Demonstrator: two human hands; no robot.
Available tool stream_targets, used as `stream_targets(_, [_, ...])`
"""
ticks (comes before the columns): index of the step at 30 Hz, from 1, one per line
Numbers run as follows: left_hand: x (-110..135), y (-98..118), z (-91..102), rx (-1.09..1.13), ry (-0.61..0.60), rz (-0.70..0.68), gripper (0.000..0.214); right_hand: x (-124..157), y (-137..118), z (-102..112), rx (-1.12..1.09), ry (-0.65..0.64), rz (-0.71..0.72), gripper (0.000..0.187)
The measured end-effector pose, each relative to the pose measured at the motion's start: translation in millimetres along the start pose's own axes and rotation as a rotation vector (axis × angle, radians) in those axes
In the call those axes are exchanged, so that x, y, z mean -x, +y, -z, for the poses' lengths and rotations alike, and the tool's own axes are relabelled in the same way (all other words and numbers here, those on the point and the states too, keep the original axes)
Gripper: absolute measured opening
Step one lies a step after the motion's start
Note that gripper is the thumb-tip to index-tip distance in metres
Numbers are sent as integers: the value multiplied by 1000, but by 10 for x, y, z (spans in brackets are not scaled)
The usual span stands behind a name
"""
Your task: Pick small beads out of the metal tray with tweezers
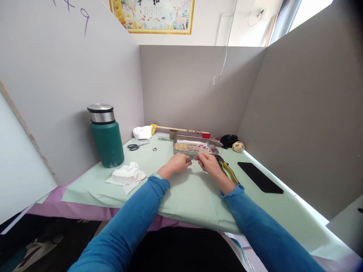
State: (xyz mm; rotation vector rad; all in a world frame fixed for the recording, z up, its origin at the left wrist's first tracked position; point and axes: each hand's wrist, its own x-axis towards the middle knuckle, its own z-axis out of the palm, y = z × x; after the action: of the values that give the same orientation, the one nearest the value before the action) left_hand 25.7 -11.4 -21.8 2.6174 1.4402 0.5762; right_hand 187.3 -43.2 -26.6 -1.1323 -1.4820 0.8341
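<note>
My left hand (176,164) and my right hand (208,162) meet just in front of a shallow metal tray (181,151) that holds small beige, grey and red beads. Both hands are closed in a pinch. A thin metal tool (191,159) runs from my left fingers to my right fingertips; what exactly it is I cannot make out. Both forearms wear blue sleeves and rest on the pale green table cover (193,196).
A green flask (107,136) stands at the left, with crumpled tissue (126,175) in front. Scissors (136,146), a white cloth (142,132) and a long stick (181,130) lie behind. Yellow-handled pliers (228,170), a black phone (260,177) and a small ball (238,146) lie right. Grey partitions enclose the desk.
</note>
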Motion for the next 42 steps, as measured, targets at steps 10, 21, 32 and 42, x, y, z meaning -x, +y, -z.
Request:
stream_targets(10, [11, 13, 16, 1, 6, -1, 30, 2, 6, -9, -13, -21, -3, 38])
stream_targets(21, [10, -4, 24, 56, 5, -47, 28, 32, -33, -7, -127, -57, -51, 35])
stream_targets(32, [12, -12, 25, 129, 12, -84, 29, 47, -57, 63, -330, -226, -155, 33])
stream_targets(42, [9, -21, 13, 116, -19, -106, 30, -14, 42, 135, -430, -381, -240, 34])
